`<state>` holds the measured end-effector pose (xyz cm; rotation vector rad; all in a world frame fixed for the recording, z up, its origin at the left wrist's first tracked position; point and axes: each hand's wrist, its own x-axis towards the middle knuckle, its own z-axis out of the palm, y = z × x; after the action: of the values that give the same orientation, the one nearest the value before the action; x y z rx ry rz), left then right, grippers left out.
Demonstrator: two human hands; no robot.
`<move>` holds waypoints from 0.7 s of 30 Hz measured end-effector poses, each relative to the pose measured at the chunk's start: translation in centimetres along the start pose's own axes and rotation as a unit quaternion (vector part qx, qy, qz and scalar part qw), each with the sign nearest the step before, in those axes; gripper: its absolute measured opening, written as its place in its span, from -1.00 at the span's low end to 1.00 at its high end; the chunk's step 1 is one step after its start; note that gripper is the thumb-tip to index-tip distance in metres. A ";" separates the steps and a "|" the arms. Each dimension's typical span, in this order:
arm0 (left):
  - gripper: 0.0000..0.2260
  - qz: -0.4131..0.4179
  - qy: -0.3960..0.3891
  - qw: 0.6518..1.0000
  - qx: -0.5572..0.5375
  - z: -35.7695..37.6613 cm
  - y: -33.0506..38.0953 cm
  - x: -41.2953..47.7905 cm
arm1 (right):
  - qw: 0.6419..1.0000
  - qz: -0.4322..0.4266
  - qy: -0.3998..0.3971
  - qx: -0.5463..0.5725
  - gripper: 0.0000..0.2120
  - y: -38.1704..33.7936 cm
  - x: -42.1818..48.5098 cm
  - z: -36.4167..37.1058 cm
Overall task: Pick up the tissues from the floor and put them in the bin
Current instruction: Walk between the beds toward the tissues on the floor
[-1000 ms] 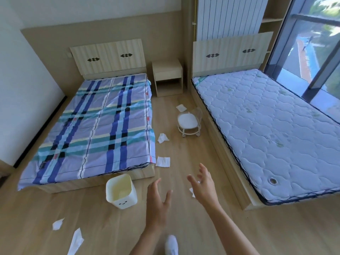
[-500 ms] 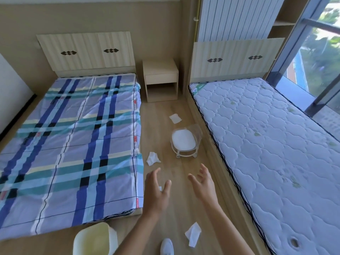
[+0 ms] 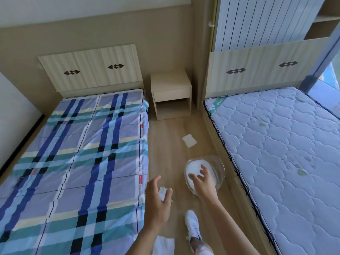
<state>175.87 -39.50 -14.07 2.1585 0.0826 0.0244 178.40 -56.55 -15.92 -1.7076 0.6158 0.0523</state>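
Three white tissues lie on the wooden floor between the two beds. A flat tissue (image 3: 189, 141) lies farthest, short of the nightstand. A crumpled tissue (image 3: 162, 192) shows between the spread fingers of my left hand (image 3: 157, 201), on the floor below it. A third tissue (image 3: 164, 246) lies at the bottom edge, partly behind my left forearm. My right hand (image 3: 202, 182) hovers with fingers apart over a small stool. Both hands hold nothing. The bin is out of view.
A small white stool with a clear back (image 3: 219, 169) stands by the bare-mattress bed (image 3: 285, 153) on the right. The plaid-sheeted bed (image 3: 73, 153) fills the left. A nightstand (image 3: 170, 92) stands against the far wall. My white shoe (image 3: 192, 226) is on the floor.
I have walked forward down the aisle between the beds. The bin has dropped out of view behind me, and the crumpled tissue and the stool now lie right under my hands.
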 end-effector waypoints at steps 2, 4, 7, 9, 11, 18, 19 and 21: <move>-0.59 -0.003 0.006 1.000 0.004 1.2 1.6 5.7 | 1.000 -0.011 -0.012 -0.004 -0.32 -2.5 5.7 0.3; -0.58 0.008 0.008 1.000 0.015 2.4 3.6 11.1 | 1.000 -0.026 -0.011 -0.003 -0.32 -5.4 11.1 0.2; -0.58 0.014 0.021 0.999 0.032 3.8 6.3 18.3 | 1.000 -0.026 -0.011 -0.004 -0.33 -9.4 17.9 0.2; -0.57 0.014 0.028 0.999 0.035 4.7 7.5 22.0 | 1.000 -0.018 -0.007 0.004 -0.34 -11.2 21.6 0.7; -0.57 0.014 0.016 0.999 0.033 5.6 8.1 25.9 | 1.000 -0.005 -0.006 0.021 -0.34 -12.6 25.0 1.4; -0.55 0.025 -0.041 0.998 0.043 10.4 7.2 41.7 | 0.997 0.048 0.037 0.039 -0.37 -14.0 37.2 3.9; -0.55 0.032 -0.058 0.997 0.047 11.5 6.9 44.3 | 0.996 0.060 0.056 0.045 -0.37 -14.2 39.4 4.2; -0.55 0.043 -0.104 0.992 0.052 13.6 6.8 50.2 | 0.990 0.075 0.096 0.065 -0.35 -14.9 44.3 4.7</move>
<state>226.96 -51.10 -16.66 2.2546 -0.1331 -0.1591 224.02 -66.99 -19.70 -1.5477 0.8717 -0.0448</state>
